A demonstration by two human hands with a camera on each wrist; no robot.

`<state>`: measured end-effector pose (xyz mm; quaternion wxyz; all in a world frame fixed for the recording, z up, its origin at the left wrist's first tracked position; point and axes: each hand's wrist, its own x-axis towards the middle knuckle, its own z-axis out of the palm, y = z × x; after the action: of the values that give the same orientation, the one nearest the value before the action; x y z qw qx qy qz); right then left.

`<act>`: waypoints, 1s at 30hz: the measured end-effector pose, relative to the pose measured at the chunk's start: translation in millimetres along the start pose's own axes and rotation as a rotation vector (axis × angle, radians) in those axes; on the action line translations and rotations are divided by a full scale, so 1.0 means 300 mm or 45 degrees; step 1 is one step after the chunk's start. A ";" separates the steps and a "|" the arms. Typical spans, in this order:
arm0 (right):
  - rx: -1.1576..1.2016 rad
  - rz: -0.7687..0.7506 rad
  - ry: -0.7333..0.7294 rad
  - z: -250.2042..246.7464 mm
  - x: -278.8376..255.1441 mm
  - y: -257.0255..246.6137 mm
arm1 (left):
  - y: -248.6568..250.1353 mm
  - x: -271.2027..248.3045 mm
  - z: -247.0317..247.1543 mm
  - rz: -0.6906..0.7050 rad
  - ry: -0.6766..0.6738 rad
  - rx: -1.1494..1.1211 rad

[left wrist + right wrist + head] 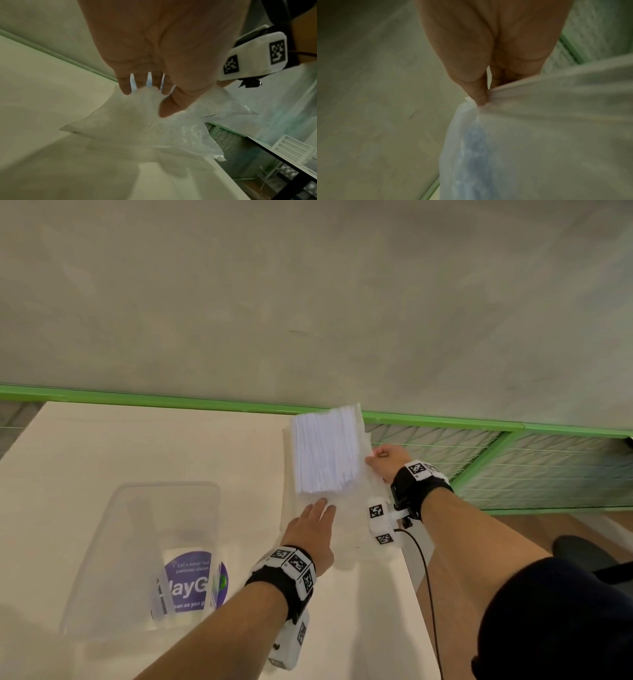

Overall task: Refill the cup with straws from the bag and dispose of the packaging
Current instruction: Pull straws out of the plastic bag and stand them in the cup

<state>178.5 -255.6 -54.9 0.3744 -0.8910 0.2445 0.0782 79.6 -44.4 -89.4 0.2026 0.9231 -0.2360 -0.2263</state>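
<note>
A clear plastic bag (346, 501) with a thick bundle of white wrapped straws (325, 453) lies on the white table (102, 446) near its far right edge. My right hand (376, 455) pinches the bag's right edge between thumb and curled fingers; the right wrist view shows that pinch (481, 102) on the stretched plastic (539, 121). My left hand (323, 506) reaches with straight fingers to the bag's near end, touching the crumpled plastic (133, 128) below the straws. A clear cup (147, 556) with a purple sticker stands on the table to the left, apart from both hands.
A green metal rail (445, 421) and wire mesh (531, 463) run behind and to the right of the table. Grey floor lies beyond. The table's right edge is close under my right forearm. A dark chair (582, 553) sits at the lower right.
</note>
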 end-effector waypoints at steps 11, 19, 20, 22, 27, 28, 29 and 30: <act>-0.327 -0.297 0.045 -0.104 -0.287 -0.159 | 0.066 -0.212 -0.025 0.295 -0.114 -0.192; -0.398 -0.430 0.064 -0.096 -0.731 -0.046 | -0.052 -0.569 0.045 0.122 -0.075 -0.237; -0.384 -0.436 0.062 -0.082 -0.776 -0.019 | -0.075 -0.623 0.057 0.105 -0.077 -0.239; -0.350 -0.487 0.055 -0.045 -0.870 0.030 | -0.123 -0.727 0.076 0.081 -0.071 -0.251; -0.237 -0.675 -0.006 0.147 -1.095 0.081 | -0.256 -0.963 0.094 0.078 0.058 -0.575; -0.224 -0.717 -0.017 0.199 -1.130 0.080 | -0.284 -1.002 0.092 0.098 0.115 -0.672; -0.209 -0.753 -0.029 0.255 -1.159 0.077 | -0.316 -1.040 0.088 0.106 0.186 -0.765; -0.186 -0.782 -0.047 0.312 -1.184 0.073 | -0.347 -1.076 0.084 0.095 0.275 -0.855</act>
<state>-136.4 -68.7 -20.3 0.3200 -0.9461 -0.0489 -0.0051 -151.3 203.1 -56.0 0.5265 0.8145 -0.1591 -0.1848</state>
